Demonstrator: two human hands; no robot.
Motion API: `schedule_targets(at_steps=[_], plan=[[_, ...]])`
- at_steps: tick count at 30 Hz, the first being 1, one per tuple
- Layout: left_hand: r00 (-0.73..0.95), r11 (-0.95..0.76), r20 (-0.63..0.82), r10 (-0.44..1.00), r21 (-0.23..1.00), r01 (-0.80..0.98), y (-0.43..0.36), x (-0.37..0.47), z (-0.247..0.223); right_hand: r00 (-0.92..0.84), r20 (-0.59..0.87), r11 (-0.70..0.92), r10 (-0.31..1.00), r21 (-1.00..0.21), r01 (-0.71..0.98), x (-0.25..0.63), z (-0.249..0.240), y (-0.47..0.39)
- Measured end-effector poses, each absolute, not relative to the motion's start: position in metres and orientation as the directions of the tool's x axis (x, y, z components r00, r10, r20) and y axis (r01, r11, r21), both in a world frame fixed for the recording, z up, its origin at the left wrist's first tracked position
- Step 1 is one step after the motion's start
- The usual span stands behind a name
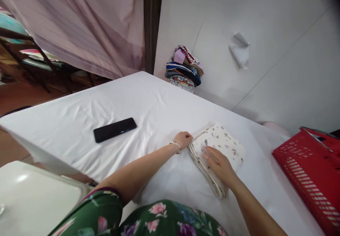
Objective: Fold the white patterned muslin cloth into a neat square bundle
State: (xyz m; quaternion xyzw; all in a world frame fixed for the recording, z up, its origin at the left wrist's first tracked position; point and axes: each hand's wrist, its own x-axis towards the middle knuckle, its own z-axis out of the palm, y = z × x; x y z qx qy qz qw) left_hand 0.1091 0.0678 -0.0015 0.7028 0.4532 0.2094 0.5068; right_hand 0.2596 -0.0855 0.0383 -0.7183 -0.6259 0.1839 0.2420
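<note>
A white cloth with a small scattered print [225,144] lies folded in several layers on the white-covered table. My left hand [183,139], with a silver bracelet at its wrist, has its fingers curled in at the cloth's far left corner and appears to pinch the edge there. Over the near left part of the same cloth rests my right hand [219,163], its fingers extended along the top layer and slightly blurred. The underside of the fold is hidden.
A black phone [115,129] lies on the white tablecloth [148,105] to the left. Beyond the far edge is a stack of folded clothes [183,67]. A red plastic basket [300,165] stands at the right, a pale chair [37,197] at lower left.
</note>
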Motion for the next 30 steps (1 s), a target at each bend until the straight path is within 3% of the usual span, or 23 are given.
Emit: schedule_targets(at_steps=[7, 13, 21, 30], plan=[[0.480, -0.009, -0.184, 0.858, 0.929, 0.371, 0.069, 0.109, -0.011, 0.126, -0.005, -0.113, 0.992, -0.472, 0.874, 0.274, 0.045, -0.032], [0.534, -0.099, -0.086, 0.841, 0.946, 0.309, 0.064, 0.099, -0.010, -0.001, -0.080, -0.029, 0.997, -0.373, 0.928, 0.272, 0.046, -0.003], [0.570, -0.148, -0.041, 0.821, 0.948, 0.281, 0.063, 0.097, -0.013, -0.037, -0.029, 0.021, 0.999, -0.421, 0.907, 0.277, 0.041, -0.008], [0.595, -0.324, 0.131, 0.793, 0.918, 0.229, 0.058, 0.096, -0.012, -0.036, 0.058, 0.059, 0.998, -0.471, 0.880, 0.277, 0.040, -0.012]])
